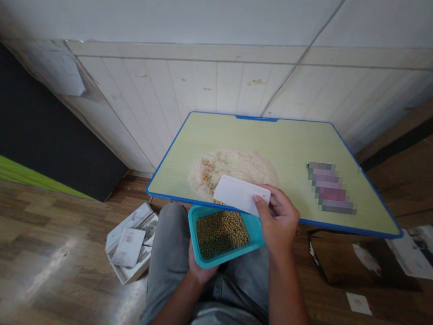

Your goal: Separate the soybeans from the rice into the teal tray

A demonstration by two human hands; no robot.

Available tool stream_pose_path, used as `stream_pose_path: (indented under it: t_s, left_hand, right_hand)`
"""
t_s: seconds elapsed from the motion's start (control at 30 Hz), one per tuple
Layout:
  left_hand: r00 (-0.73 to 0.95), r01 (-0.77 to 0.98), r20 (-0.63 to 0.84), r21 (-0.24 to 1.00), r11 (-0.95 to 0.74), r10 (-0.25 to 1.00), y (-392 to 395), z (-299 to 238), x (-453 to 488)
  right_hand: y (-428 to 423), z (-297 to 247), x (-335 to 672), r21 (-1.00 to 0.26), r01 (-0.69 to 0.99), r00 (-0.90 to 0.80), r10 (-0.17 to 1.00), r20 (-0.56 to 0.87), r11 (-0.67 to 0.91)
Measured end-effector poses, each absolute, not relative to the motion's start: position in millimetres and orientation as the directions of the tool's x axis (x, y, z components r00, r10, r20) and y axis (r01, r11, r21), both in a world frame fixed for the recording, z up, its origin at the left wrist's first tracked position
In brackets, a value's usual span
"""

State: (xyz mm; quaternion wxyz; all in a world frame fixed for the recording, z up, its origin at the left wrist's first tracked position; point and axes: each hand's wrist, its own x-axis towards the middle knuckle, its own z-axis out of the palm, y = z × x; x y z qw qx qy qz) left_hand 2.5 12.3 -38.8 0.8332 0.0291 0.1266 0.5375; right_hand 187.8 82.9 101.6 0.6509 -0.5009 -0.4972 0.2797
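Right hand [278,219] pinches a white card [241,194] at the desk's [281,138] near edge. Left hand [199,267] cups a teal tub [193,221] well filled with beans [222,233]. More dot the rice pile [239,165].

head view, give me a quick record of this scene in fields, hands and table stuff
left hand: holds teal container from below, under near edge of table
container contents: small greenish-brown beans
right hand: grips white card at near side of rice pile
table: blue-rimmed, rice pile with some beans mixed in
also on table: blurred item, right
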Motion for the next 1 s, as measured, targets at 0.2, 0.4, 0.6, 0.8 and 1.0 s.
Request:
stream_pose_path:
  t_s: [0.2, 0.4, 0.6, 0.8, 1.0]
  left_hand:
    - [0.37, -0.895, -0.189, 0.191, 0.403, 0.91, 9.9, -51.4, -4.5]
    - [0.372, -0.893, -0.196, 0.19, 0.407, 0.907, 10.0, -56.8, -7.2]
    - [0.37, -0.894, -0.219, 0.181, 0.411, 0.903, 9.2, -53.0, -8.1]
    - [0.368, -0.899, -0.195, 0.177, 0.401, 0.909, 7.8, -52.5, -6.4]
    - [0.372, -0.9, -0.206, 0.16, 0.406, 0.905, 9.2, -54.2, -5.3]
  right_hand:
    - [83.3, 100.8, 186.9, -0.924, 0.14, 0.326, 0.865, 0.382, 0.355]
    - [82.7, 101.9, 187.1, -0.92, 0.136, 0.314, 0.865, 0.391, 0.367]
    - [82.1, 101.8, 188.1, -0.925, 0.125, 0.385, 0.842, 0.378, 0.358]
    - [82.3, 101.4, 186.8, -0.915, 0.168, 0.364, 0.84, 0.403, 0.367]
    - [81.3, 102.9, 182.9, -0.898, 0.202, 0.311, 0.844, 0.438, 0.391]
